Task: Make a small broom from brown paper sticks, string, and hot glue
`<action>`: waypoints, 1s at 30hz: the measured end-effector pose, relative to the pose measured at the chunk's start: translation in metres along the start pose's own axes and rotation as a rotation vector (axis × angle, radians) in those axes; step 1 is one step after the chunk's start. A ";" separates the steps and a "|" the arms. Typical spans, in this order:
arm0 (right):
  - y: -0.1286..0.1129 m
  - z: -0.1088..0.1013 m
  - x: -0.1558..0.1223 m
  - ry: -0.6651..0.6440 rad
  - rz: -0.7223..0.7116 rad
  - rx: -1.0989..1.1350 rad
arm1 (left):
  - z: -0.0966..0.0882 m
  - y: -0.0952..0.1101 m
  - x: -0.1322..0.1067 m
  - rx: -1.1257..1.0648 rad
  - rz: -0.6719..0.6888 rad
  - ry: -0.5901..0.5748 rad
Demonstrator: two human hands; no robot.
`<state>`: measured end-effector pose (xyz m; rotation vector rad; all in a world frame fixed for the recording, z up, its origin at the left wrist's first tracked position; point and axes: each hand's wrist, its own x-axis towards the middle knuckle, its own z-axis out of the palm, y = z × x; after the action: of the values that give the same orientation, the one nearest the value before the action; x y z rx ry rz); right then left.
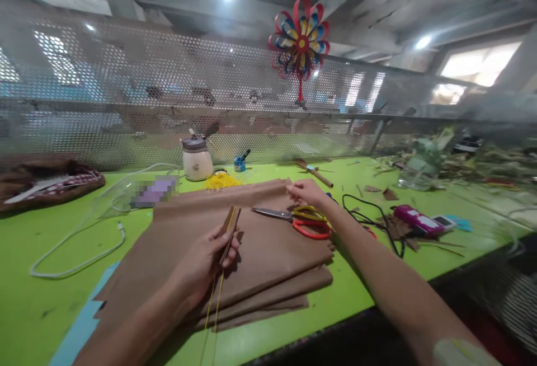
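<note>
My left hand (216,254) is closed round a narrow folded brown strip (231,223). A thin yellow thread (218,299) runs along that strip and hangs down below the hand in two strands. Large brown sheets (188,276) lie stacked and folded beneath both hands. Over their far right corner, my right hand (308,192) has its fingers drawn together in a pinch; what is between the fingertips, if anything, cannot be made out. Just below it lie scissors (289,217) with one yellow and one red handle, blades pointing left.
Behind the sheets stand a jug (197,159), yellow shreds (222,180) and a blue bottle (240,163). A white cable (75,273) loops at left. Right are a black cable (384,223), a magenta packet (415,219) and scraps. A perforated metal screen (146,120) bounds the green table.
</note>
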<state>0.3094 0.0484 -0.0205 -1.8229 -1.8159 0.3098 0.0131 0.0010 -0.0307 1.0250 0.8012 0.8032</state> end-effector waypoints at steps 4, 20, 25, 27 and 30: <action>0.033 -0.019 0.011 0.012 0.156 -0.156 | 0.002 0.002 0.002 -0.027 0.003 0.035; 0.073 -0.043 0.001 0.333 0.277 0.094 | 0.008 0.039 0.015 0.049 0.131 0.182; 0.035 -0.065 -0.006 0.456 0.100 0.488 | -0.006 0.019 0.031 -0.053 0.067 0.246; 0.006 -0.055 -0.013 0.433 0.007 0.622 | -0.010 0.010 0.034 -0.050 0.028 0.247; -0.040 -0.026 -0.033 0.136 -0.134 0.968 | -0.012 0.004 0.032 -0.032 0.016 0.239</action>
<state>0.2867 0.0084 0.0154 -1.0042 -1.3103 0.8161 0.0175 0.0349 -0.0366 0.9177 0.9812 0.9612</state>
